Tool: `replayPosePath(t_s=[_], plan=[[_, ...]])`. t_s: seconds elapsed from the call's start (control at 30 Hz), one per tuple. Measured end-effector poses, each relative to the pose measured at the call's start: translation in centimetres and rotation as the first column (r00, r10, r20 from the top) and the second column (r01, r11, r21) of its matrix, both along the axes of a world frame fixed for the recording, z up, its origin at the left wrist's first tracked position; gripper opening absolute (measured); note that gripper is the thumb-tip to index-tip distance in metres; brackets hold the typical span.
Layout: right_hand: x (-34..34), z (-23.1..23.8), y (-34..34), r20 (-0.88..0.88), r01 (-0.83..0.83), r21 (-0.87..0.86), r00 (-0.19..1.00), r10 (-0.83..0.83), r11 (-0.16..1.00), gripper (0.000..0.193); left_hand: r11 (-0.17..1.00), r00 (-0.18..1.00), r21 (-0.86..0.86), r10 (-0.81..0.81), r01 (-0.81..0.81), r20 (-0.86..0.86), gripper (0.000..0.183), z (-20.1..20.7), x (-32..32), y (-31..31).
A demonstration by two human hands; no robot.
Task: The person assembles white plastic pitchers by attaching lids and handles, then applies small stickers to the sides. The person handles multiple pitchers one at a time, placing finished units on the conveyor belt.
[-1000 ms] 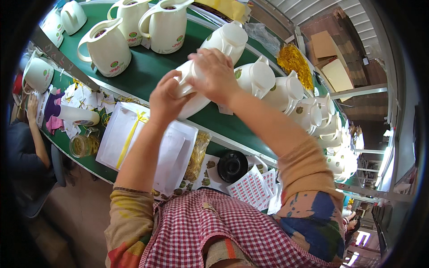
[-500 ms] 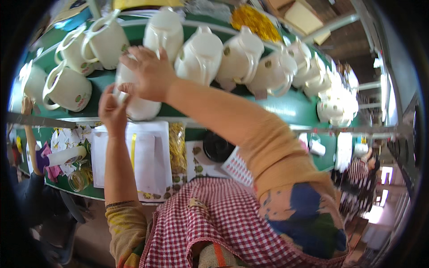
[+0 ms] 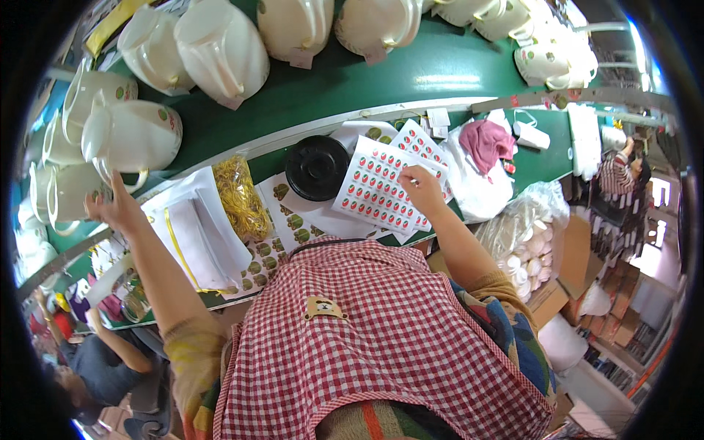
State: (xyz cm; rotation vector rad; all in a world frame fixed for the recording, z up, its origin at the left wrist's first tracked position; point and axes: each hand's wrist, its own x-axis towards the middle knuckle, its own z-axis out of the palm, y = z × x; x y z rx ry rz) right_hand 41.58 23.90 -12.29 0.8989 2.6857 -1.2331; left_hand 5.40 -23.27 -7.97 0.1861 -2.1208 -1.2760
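My left hand [image 3: 114, 207] reaches out at the left with its fingers apart, close below a cream pitcher [image 3: 136, 136] with a small printed motif. I cannot tell whether a fingertip touches it. My right hand [image 3: 422, 188] is over a white sheet of red-and-green round stickers [image 3: 378, 183], its fingers drawn together at the sheet's right side. What they pinch, if anything, is too small to make out. A second sticker sheet [image 3: 422, 143] lies partly under the first. Left of the sheets sits a black round lid-like disc [image 3: 317, 167].
More cream pitchers [image 3: 220, 51] line the green table [image 3: 323, 92]. A bag of gold twist ties [image 3: 240, 196] lies beside white papers [image 3: 198, 242]. At the right are a pink cloth [image 3: 486, 147] and a bag of white round pieces [image 3: 528, 253]. Another person [image 3: 110, 374] sits at the left.
Both hands have left the pitcher they were at. My right hand has come down to the sticker sheet, and my left has moved left. The view has shifted right and down.
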Motion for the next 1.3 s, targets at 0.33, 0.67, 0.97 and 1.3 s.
replayPosePath(t_s=[0.33,0.67,0.97,1.3], plan=[[3.1,-5.6,0.6,-0.246,-0.087,0.144,0.962,0.121,0.986,0.038,0.197,0.126,-0.022,-0.533,0.98,0.837,0.07,-6.3,18.9,32.2],[1.3,-4.1,1.7,-0.378,-0.028,-0.036,0.926,0.013,0.999,0.029,0.595,-0.371,0.629,-0.509,0.5,0.777,0.024,-6.4,20.1,34.8],[-1.0,-2.2,1.5,-0.442,0.024,-0.064,0.896,-0.05,0.998,0.02,0.489,-0.288,0.848,-0.798,0.205,0.529,0.016,-5.8,22.1,35.1],[-1.3,-2.5,2.2,-0.391,-0.007,-0.121,0.92,-0.041,0.993,0.013,0.487,-0.295,0.714,-0.68,0.502,0.671,0.016,-5.0,22.5,36.1]])
